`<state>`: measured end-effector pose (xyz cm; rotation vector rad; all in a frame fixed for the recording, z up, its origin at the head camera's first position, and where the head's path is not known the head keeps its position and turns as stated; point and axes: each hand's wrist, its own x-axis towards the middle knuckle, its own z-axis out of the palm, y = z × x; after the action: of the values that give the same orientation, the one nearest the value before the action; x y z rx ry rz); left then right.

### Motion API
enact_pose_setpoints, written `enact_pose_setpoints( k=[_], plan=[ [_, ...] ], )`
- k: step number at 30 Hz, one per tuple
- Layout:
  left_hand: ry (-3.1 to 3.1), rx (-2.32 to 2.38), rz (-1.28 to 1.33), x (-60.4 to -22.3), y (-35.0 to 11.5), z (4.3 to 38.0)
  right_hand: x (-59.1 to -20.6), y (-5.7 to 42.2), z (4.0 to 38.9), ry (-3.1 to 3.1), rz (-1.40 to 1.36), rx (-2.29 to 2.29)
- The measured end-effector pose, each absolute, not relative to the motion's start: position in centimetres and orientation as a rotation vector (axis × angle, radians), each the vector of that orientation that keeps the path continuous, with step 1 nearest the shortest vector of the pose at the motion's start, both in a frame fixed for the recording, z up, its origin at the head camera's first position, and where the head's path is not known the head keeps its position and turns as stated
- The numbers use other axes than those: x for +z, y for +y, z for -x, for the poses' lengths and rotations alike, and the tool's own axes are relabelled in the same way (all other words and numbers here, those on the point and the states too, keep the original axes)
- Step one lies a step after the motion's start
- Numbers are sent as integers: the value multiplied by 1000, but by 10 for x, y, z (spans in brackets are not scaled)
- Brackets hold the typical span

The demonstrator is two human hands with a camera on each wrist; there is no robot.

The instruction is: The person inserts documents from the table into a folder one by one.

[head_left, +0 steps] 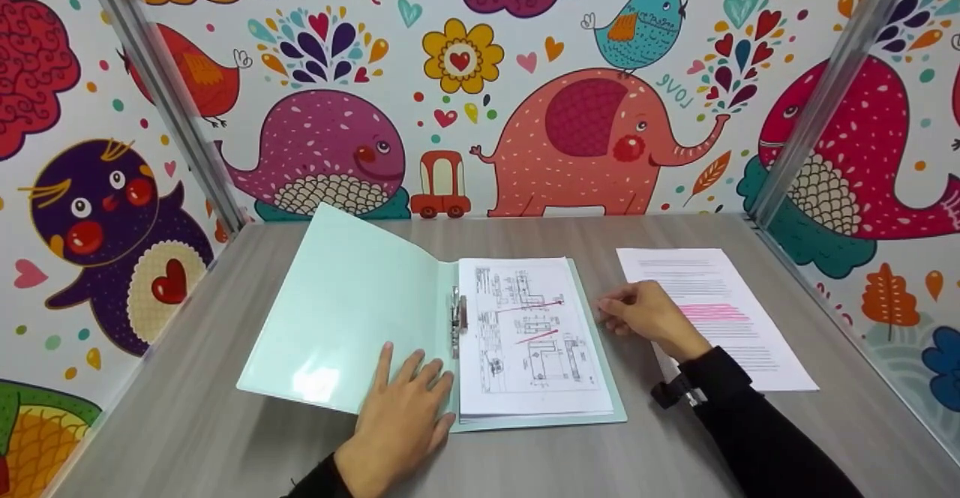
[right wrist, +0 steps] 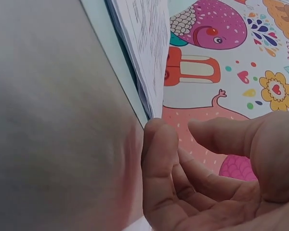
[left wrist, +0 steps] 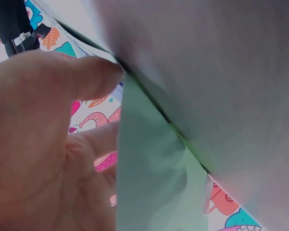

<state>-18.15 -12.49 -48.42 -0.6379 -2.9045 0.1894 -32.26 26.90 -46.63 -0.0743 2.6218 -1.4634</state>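
A mint-green folder (head_left: 352, 280) lies opened on the table, its left cover raised at an angle. A metal clip (head_left: 456, 322) on the spine holds a stack of papers, topped by a technical drawing (head_left: 517, 363) with red marks. My left hand (head_left: 405, 415) rests at the cover's lower edge near the spine, fingers spread; in the left wrist view its thumb (left wrist: 98, 77) is by the folder's edge. Just off the folder's right side is my right hand (head_left: 649, 314), fingers loosely bent and holding nothing. In the right wrist view its fingertips (right wrist: 161, 137) are right by the paper corner.
To the right lies a printed text sheet (head_left: 697, 269) with pink highlighted lines, partly under my right wrist. The grey wood-grain table (head_left: 187, 408) is bounded by panels (head_left: 442, 130) with cartoon animals at the back and both sides.
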Motion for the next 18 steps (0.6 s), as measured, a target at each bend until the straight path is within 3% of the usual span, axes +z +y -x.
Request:
enact_pose_setpoints(
  k=[18],
  plan=[
    [-2916, 177, 636, -485, -125, 182, -456, 317, 330, 2870, -18, -1184]
  ],
)
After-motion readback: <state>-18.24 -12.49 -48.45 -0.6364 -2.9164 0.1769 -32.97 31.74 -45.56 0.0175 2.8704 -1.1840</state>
